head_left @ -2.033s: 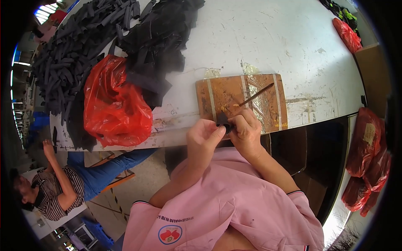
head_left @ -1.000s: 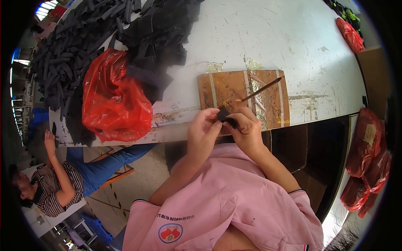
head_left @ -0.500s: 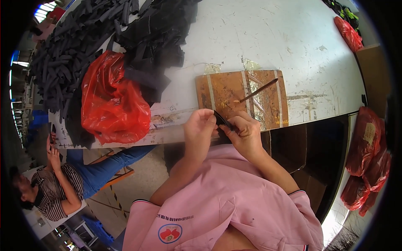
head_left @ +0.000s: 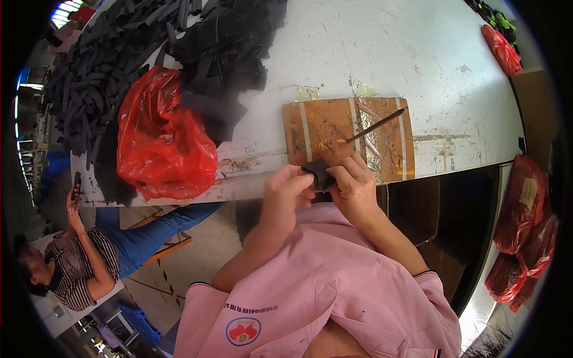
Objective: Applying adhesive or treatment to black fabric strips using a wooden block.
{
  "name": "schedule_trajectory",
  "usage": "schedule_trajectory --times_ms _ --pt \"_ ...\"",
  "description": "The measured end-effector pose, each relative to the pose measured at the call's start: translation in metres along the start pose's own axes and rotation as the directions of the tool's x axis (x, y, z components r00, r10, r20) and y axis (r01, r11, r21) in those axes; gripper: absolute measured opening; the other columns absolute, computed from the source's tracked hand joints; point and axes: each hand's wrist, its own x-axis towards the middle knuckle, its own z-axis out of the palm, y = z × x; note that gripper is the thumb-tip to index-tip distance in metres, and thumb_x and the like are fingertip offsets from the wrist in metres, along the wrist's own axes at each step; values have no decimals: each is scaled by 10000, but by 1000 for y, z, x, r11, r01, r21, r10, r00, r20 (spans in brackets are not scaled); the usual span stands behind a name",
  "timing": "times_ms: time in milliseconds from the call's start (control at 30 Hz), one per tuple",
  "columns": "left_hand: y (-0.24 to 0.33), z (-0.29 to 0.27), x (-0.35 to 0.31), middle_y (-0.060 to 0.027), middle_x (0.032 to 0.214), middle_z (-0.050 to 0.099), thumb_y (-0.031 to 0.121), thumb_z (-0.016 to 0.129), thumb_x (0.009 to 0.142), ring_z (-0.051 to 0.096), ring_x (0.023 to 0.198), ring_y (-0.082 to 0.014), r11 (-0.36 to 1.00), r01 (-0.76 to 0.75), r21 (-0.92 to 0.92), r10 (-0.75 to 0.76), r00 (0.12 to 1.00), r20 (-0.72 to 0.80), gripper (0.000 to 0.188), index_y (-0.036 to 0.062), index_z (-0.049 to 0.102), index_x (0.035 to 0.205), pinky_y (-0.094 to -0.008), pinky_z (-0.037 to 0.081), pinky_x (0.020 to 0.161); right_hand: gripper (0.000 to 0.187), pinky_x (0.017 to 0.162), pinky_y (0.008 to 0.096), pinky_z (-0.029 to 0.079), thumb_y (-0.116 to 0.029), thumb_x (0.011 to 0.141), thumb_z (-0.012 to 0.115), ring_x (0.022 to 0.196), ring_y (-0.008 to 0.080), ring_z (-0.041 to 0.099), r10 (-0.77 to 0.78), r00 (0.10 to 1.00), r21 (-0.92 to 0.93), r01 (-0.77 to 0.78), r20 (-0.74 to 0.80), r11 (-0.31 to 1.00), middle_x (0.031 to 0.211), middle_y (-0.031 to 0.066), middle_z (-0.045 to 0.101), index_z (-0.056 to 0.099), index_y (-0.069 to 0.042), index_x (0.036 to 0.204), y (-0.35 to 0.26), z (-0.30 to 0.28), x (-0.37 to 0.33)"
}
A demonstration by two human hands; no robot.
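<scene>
Above the front edge of the table, a small piece of black fabric (head_left: 317, 172) is pinched between my two hands, its surface curved and partly folded. My left hand (head_left: 284, 194) grips its left side with thumb and fingers. On its right side, the fingers of my right hand (head_left: 354, 184) are closed over the fabric, hiding part of it. Just beyond my hands lies a brown board (head_left: 325, 128) banded with strips of tape. A thin dark-brown stick (head_left: 376, 125) with a pale tip rests slantwise on the board.
A crumpled red plastic bag (head_left: 167, 149) sits at the left, beside a heap of dark fabric strips (head_left: 89, 101) and flat black pieces (head_left: 230, 48). Red bags (head_left: 518, 209) and a cardboard box (head_left: 535, 98) stand at the right. Another person (head_left: 83, 262) sits at the far left.
The black fabric has turned from a narrow edge to a broader face between my fingers. My left hand has moved slightly lower. The view has shifted a little.
</scene>
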Motion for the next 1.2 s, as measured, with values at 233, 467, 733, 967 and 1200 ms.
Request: schedule_trajectory --times_ms 233,467,733,967,1200 --pt "-2 -2 5 -36 660 559 49 493 762 513 515 -83 1000 2 -4 -2 1000 -31 71 11 540 799 -198 401 419 235 505 319 413 -69 564 611 641 220 471 -280 959 -243 283 46 928 755 87 470 556 6 780 2 -5 0" --pt "-12 5 5 -36 639 552 -11 577 744 511 570 -61 803 -486 345 501 864 51 46 -19 541 771 -221 415 505 332 567 310 461 -227 675 691 669 219 546 222 953 427 -291 205 856 804 96 526 574 17 869 -21 -18 10" --pt "-13 18 0 -96 604 545 -55 554 693 523 472 -166 379 -613 694 829 557 39 91 4 531 758 -273 416 448 135 506 329 440 21 658 593 581 249 532 132 991 175 -127 -22 976 697 111 517 578 -2 790 -23 -2 13" --pt "6 -3 12 -16 661 524 -68 546 697 379 443 -12 956 -236 -174 256 961 106 193 25 479 852 -164 257 361 91 460 218 386 32 648 596 524 107 490 367 930 441 -328 -3 835 633 46 531 609 12 736 -3 3 18" --pt "5 2 12 -48 729 541 -53 513 695 485 570 -62 950 -296 102 289 954 82 158 -6 500 846 -191 367 437 68 512 182 378 -115 768 617 542 60 471 323 584 666 -622 745 -412 633 -27 524 575 -67 789 -9 2 12"
